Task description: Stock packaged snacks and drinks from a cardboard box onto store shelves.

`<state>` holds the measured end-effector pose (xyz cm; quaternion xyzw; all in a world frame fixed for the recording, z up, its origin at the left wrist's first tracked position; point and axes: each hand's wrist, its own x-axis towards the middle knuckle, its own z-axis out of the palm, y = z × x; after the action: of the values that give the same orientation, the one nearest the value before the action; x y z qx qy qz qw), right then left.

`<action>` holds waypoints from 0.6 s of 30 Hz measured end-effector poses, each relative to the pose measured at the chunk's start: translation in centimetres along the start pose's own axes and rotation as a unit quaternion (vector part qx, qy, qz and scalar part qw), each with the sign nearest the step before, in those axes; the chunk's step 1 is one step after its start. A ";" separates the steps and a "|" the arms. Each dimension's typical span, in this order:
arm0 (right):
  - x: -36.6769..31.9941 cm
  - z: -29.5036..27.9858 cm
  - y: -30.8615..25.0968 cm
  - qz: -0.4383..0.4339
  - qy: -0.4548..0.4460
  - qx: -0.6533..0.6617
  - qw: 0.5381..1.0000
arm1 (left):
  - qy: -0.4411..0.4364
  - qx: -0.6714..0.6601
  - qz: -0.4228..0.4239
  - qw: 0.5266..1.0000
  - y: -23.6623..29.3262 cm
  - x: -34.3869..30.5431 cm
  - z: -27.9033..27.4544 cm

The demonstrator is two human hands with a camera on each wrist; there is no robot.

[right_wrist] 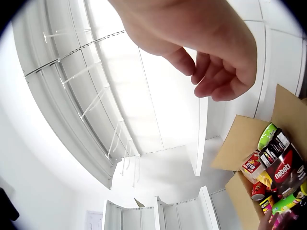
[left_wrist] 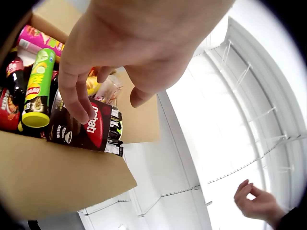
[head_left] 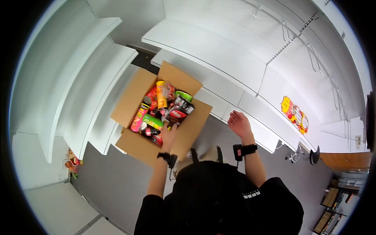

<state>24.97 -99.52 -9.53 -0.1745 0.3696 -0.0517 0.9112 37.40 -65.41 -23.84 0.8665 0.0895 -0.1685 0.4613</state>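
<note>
While the left hand (left_wrist: pixel 120 52) hangs over the open cardboard box (head_left: pixel 135 147), its bent fingers come down at the front of a dark brown Nabati wafer carton (left_wrist: pixel 81 132). That carton sits tilted among the packed snacks, label outward, near the flap closest to the right hand (head_left: pixel 239 124). Beside it in the left wrist view lie a green crisp canister (left_wrist: pixel 39 86) and a dark bottle (left_wrist: pixel 16 79) with a red label, with a pink canister (left_wrist: pixel 41 40) farther back; the head view also shows a yellow canister (head_left: pixel 161 95) on the carton's far side.

The left fingers are loosely bent and the thumb stands apart from them, so nothing looks grasped; whether the fingertips press on the carton or only hover just above it, I cannot tell. The right hand is raised near the white shelves (head_left: pixel 211 43), its fingers slackly curled round nothing.

This reads as the reaching step, with the carton seemingly singled out but not yet secured. The next move seems to call for bringing the thumb round to oppose the fingers, pinching an edge of the carton, and drawing it upward without dragging its neighbours along.
</note>
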 end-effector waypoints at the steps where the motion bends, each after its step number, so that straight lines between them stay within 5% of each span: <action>1: 0.4 -0.1 0.0 0.001 -0.001 -0.001 1.000 | -0.025 0.016 -0.001 1.000 0.9 1.6 0.6; 4: 0.9 -0.1 -0.9 0.017 0.021 0.017 0.999 | -0.039 0.048 -0.074 0.995 4.1 4.6 2.4; 18: 10.5 7.2 -9.7 0.092 -0.005 -0.108 0.990 | -0.013 0.257 -0.137 0.957 8.4 13.5 7.2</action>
<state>37.88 -108.89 -8.15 -0.2374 0.3826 0.0739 0.8898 51.05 -76.10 -26.15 0.9328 0.1552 -0.2589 0.1969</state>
